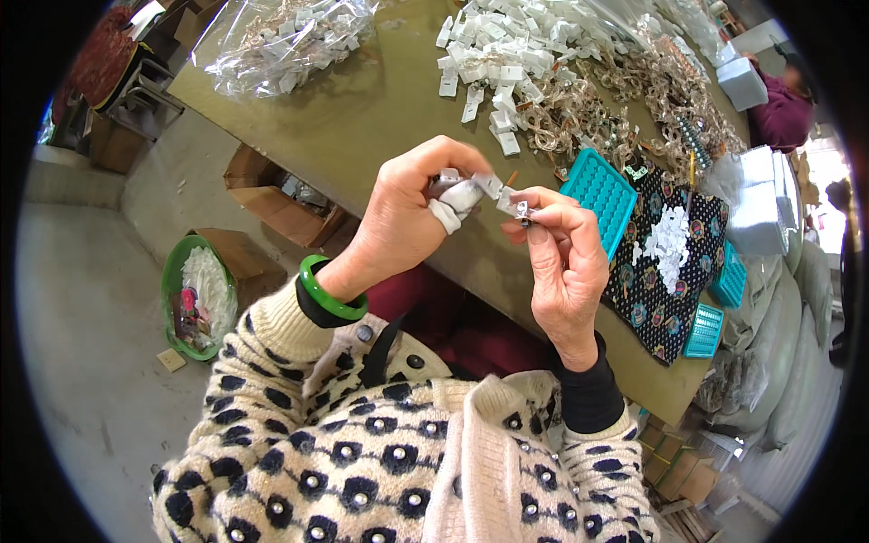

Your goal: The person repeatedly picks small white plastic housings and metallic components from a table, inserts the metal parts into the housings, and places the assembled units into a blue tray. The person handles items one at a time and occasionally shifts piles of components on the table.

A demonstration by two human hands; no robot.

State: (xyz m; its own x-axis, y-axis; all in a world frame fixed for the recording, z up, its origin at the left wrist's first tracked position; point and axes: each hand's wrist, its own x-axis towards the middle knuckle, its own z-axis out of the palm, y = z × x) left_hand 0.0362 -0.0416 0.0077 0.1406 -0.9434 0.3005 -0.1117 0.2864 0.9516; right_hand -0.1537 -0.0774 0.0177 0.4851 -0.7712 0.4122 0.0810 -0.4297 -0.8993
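Above the near edge of the table, my two hands meet over small white plastic pieces. My left hand (407, 185), with white wraps on its fingertips, is closed on a white plastic piece (490, 185); motion blurs its fingers slightly. My right hand (570, 249) pinches a small white part with a dark end (522, 212) between thumb and fingers. The two pieces sit close together; whether they are joined I cannot tell. Beyond my hands lies a heap of similar white plastic pieces (511, 63), beside a tangle of clear cords (566, 122).
To the right are a teal tray (597, 195), a dark patterned cloth (638, 303) with small white pieces (668, 244), and smaller teal baskets (703, 331). A clear bag (285, 45) lies far left. A cardboard box (276, 204) and green basin (172, 281) stand on the floor. Another person (780, 109) sits far right.
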